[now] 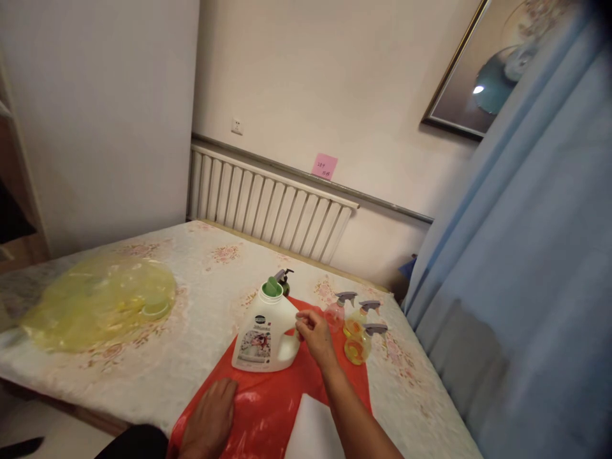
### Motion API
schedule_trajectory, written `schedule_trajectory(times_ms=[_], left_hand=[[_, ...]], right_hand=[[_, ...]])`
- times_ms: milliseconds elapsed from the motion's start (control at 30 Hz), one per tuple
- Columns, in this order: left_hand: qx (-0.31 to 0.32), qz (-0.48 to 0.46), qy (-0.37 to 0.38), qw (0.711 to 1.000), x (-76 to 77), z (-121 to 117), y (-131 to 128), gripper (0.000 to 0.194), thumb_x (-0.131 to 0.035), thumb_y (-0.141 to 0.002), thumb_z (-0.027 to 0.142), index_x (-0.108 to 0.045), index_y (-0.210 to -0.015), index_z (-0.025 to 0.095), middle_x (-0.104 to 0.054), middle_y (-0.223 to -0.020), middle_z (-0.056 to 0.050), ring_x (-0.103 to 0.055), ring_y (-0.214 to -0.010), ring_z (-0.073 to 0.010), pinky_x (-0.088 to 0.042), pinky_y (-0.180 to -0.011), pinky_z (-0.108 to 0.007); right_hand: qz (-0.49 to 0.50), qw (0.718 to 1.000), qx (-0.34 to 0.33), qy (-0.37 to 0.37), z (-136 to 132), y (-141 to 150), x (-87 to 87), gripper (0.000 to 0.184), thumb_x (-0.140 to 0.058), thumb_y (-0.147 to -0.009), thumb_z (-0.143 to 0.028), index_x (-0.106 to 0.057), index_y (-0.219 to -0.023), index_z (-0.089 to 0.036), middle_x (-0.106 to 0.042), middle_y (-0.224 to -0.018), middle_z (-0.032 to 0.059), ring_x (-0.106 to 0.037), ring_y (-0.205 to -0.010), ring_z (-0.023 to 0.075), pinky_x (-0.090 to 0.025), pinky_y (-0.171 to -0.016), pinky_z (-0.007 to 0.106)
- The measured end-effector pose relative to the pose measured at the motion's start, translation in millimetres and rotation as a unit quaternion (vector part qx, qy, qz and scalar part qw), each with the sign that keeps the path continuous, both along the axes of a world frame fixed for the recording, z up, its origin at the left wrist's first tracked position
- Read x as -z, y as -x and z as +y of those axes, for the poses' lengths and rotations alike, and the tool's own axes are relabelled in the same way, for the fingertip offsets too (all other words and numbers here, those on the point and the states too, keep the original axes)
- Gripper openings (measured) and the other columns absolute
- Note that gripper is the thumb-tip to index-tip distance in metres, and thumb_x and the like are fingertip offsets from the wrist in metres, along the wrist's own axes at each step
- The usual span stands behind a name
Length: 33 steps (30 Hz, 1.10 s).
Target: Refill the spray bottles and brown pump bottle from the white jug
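Note:
A white laundry detergent jug [261, 338] with a green spout stands upright on a red plastic sheet or bag [258, 408]. My right hand [313, 331] is closed around the upper part of its handle. Near the front edge my left hand [210, 414] rests on the red plastic, fingers stretched out and holding nothing. Right of the jug is a group of three clear spray bottles [357, 349] with grey triggers, one pinkish and two yellowish. Partly hidden behind the jug is a dark pump bottle [286, 287].
A crumpled translucent yellow plastic bag [86, 319] lies left on the flowered tablecloth [215, 306], with a pale green cap [155, 308] on it. A white flat-faced object [315, 430] is at the front. A radiator [268, 207] lines the wall; a blue curtain [507, 274] hangs right.

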<state>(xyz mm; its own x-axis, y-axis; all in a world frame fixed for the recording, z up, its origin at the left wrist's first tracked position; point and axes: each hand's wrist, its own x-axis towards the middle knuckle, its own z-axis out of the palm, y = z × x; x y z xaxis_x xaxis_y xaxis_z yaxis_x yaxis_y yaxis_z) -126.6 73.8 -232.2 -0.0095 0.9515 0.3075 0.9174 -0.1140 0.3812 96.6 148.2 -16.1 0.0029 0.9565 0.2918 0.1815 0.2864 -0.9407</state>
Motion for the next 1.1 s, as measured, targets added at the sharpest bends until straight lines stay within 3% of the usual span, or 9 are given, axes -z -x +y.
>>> schedule_trajectory(times_ms=[167,500,700,867,1100], left_hand=[[-0.005,0.071,0.040,0.997,-5.3,-1.3,-0.5,0.043,-0.037,-0.090,0.022,-0.063,-0.124,0.018,-0.063,-0.133,-0.009,-0.055,-0.126,-0.0251,-0.039,-0.112,-0.041],[0.001,0.069,0.042,0.997,-12.5,-3.7,-1.4,0.044,-0.035,-0.090,0.018,-0.062,-0.125,0.018,-0.064,-0.131,-0.009,-0.056,-0.125,-0.0241,-0.041,-0.111,-0.040],[0.000,0.053,0.063,0.997,-21.1,-5.7,-2.0,0.044,-0.035,-0.090,0.019,-0.064,-0.124,0.018,-0.062,-0.134,-0.010,-0.054,-0.127,-0.0268,-0.040,-0.112,-0.044],[0.002,0.048,0.066,0.997,-12.8,-4.0,-1.7,0.047,-0.033,-0.090,0.020,-0.061,-0.128,0.015,-0.059,-0.137,-0.011,-0.052,-0.130,-0.0272,-0.037,-0.114,-0.045],[0.001,0.039,0.059,0.998,-8.1,-2.0,-1.0,0.044,-0.038,-0.089,0.021,-0.062,-0.125,0.018,-0.062,-0.135,-0.009,-0.053,-0.128,-0.0258,-0.037,-0.113,-0.042]], right_hand=[[0.002,1.000,0.016,-0.009,4.8,-2.3,1.6,0.018,-0.063,-0.066,-0.027,-0.066,-0.081,-0.018,-0.055,-0.055,-0.0059,-0.052,-0.046,0.0120,-0.043,-0.046,0.023],[-0.029,0.999,0.042,-0.019,11.6,-6.6,13.0,0.019,-0.058,-0.066,-0.023,-0.066,-0.082,-0.017,-0.050,-0.056,-0.0069,-0.049,-0.048,0.0117,-0.040,-0.047,0.023],[-0.060,0.997,0.036,-0.041,17.3,-0.4,3.0,0.022,-0.055,-0.069,-0.023,-0.068,-0.086,-0.017,-0.056,-0.061,-0.0044,-0.051,-0.053,0.0127,-0.042,-0.052,0.023],[-0.099,0.991,0.051,-0.072,16.2,7.1,0.2,0.026,-0.055,-0.067,-0.018,-0.070,-0.088,-0.018,-0.058,-0.067,-0.0031,-0.053,-0.063,0.0139,-0.042,-0.060,0.024],[-0.141,0.985,0.073,-0.062,15.5,-1.7,20.0,0.034,-0.051,-0.068,-0.018,-0.068,-0.098,-0.015,-0.053,-0.062,-0.0049,-0.050,-0.058,0.0139,-0.040,-0.057,0.024]])
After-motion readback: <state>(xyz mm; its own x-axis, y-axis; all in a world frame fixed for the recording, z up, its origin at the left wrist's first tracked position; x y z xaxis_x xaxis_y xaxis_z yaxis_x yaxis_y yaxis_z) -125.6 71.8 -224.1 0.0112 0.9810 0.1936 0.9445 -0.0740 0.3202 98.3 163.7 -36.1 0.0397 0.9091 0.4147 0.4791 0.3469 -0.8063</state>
